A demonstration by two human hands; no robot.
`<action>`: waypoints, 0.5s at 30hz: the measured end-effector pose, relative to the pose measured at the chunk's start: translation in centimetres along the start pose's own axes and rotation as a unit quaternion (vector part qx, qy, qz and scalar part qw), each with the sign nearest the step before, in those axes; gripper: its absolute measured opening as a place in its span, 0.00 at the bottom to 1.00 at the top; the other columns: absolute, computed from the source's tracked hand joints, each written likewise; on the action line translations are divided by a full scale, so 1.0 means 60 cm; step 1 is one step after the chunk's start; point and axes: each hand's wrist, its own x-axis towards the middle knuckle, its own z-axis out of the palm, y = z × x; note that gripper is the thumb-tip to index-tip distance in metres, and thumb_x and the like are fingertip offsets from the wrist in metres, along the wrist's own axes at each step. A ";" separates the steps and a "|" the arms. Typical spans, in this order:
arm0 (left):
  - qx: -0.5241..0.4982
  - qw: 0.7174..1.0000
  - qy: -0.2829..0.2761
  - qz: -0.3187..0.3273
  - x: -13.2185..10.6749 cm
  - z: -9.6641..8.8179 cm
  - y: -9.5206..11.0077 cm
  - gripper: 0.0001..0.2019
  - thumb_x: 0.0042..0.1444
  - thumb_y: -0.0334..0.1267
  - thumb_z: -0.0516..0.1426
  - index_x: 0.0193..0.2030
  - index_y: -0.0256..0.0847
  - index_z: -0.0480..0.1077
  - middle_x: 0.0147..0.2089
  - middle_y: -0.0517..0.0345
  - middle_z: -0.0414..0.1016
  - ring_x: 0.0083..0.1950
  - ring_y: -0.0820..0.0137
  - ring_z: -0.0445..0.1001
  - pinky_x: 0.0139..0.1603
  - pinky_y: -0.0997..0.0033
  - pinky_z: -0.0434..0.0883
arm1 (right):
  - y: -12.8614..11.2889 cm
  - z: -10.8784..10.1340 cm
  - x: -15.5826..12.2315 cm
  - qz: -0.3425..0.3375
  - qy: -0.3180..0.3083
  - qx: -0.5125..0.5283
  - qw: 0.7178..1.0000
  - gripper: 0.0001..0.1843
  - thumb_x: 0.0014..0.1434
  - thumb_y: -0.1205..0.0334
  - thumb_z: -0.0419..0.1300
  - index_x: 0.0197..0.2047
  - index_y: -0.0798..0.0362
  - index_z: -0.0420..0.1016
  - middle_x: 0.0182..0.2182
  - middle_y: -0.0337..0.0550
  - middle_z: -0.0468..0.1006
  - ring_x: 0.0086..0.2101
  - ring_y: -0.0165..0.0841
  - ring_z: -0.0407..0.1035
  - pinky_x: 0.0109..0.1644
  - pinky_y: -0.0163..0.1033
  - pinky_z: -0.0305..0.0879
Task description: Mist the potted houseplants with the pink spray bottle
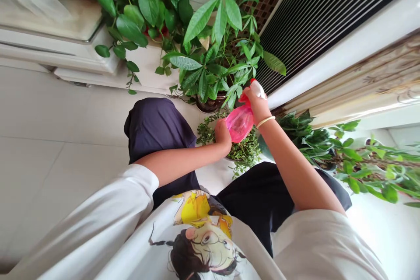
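A pink spray bottle (239, 122) with a white and red spray head hangs over a small-leaved potted plant (244, 148) on the floor between my knees. My right hand (257, 104), with a pale bangle on the wrist, is closed round the bottle's neck and trigger. My left hand (223, 133) is curled against the bottom of the bottle, just above the small plant's leaves. A taller plant with long pointed leaves (213, 68) stands in a dark pot (210, 104) right behind the bottle.
A trailing broad-leaved plant (138, 4) hangs over a white cabinet (82, 59) at the back left. More leafy plants (354, 162) stand at the right by a slatted wall grille (328, 13). The floor (49, 118) is pale tile.
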 end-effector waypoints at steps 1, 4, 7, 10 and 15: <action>-0.004 1.000 0.002 0.007 -0.007 0.003 -0.001 0.12 0.67 0.32 0.44 0.36 0.44 0.66 0.41 0.54 0.75 0.46 0.67 0.75 0.51 0.69 0.71 | -0.003 -0.008 -0.004 0.002 0.008 0.000 1.000 0.16 0.52 0.48 0.67 0.33 0.46 0.68 0.24 0.35 0.71 0.29 0.33 0.72 0.34 0.42 0.73; 0.003 1.000 -0.015 0.027 -0.025 0.007 -0.003 0.13 0.66 0.29 0.44 0.37 0.43 0.67 0.40 0.55 0.75 0.46 0.67 0.74 0.51 0.69 0.71 | -0.009 -0.027 -0.016 0.008 0.019 0.004 1.000 0.13 0.54 0.49 0.66 0.35 0.47 0.69 0.24 0.35 0.71 0.28 0.33 0.72 0.32 0.41 0.73; 0.016 0.998 -0.040 0.048 -0.032 0.010 -0.007 0.13 0.66 0.28 0.44 0.38 0.43 0.68 0.42 0.55 0.75 0.47 0.67 0.74 0.52 0.69 0.71 | -0.011 -0.041 -0.022 -0.002 0.018 0.018 1.000 0.13 0.56 0.49 0.65 0.39 0.46 0.70 0.25 0.35 0.72 0.28 0.32 0.73 0.31 0.40 0.72; 0.036 0.997 -0.042 0.056 -0.026 0.013 -0.017 0.13 0.66 0.29 0.44 0.38 0.44 0.67 0.41 0.55 0.75 0.47 0.67 0.74 0.52 0.68 0.70 | -0.010 -0.051 -0.020 -0.017 -0.001 0.019 1.000 0.14 0.56 0.48 0.66 0.39 0.47 0.72 0.27 0.36 0.75 0.29 0.32 0.73 0.32 0.39 0.72; 0.058 0.989 -0.102 0.091 0.004 0.022 -0.046 0.13 0.68 0.35 0.44 0.42 0.45 0.69 0.44 0.53 0.77 0.48 0.64 0.75 0.54 0.65 0.72 | 0.004 -0.069 -0.002 -0.021 0.022 0.018 0.999 0.17 0.57 0.45 0.65 0.41 0.47 0.72 0.30 0.39 0.77 0.33 0.35 0.75 0.33 0.42 0.74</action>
